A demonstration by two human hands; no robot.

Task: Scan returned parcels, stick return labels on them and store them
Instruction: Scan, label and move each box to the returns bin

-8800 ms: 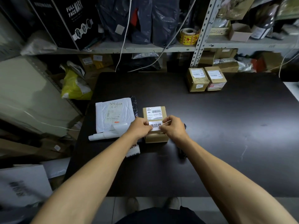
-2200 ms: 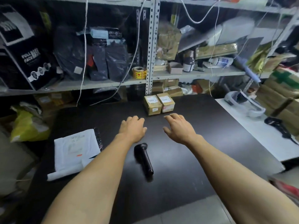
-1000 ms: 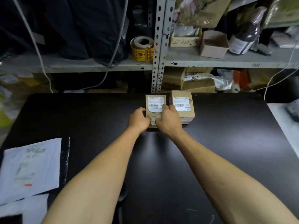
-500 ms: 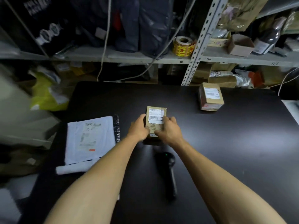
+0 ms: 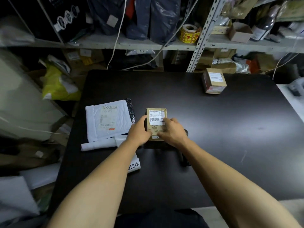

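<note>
Small brown parcel (image 5: 156, 124) held between both hands near the middle-left of the black bench (image 5: 213, 145), shipping label (image 5: 156, 118) facing up. Left hand (image 5: 139, 133) curled round the parcel's left edge, thumb on top by the label's corner. Right hand (image 5: 171, 131) clasped over the right edge and lower face, fingers spread across the cardboard. Cannot tell whether the parcel rests on the bench or sits just above it.

Just left of the parcel, a white mailer (image 5: 107, 120) lying flat, its right edge near the left hand, a dark bubble-wrap strip (image 5: 130, 111) along that side. Below the mailer, a curled white backing strip (image 5: 102, 144) and a sheet of printed return labels (image 5: 134, 167) partly under the left forearm, near the bench's left edge. Dark scanner (image 5: 184, 155) lying behind the right wrist, mostly hidden.

Second brown parcel (image 5: 213, 81) well apart, at the far right near the back edge. Broad bare stretch of bench to the right and front of the hands. Shelving (image 5: 148, 45) crowded with bags, boxes and a yellow tape roll (image 5: 189, 33) along the back; clutter packed against the left side.
</note>
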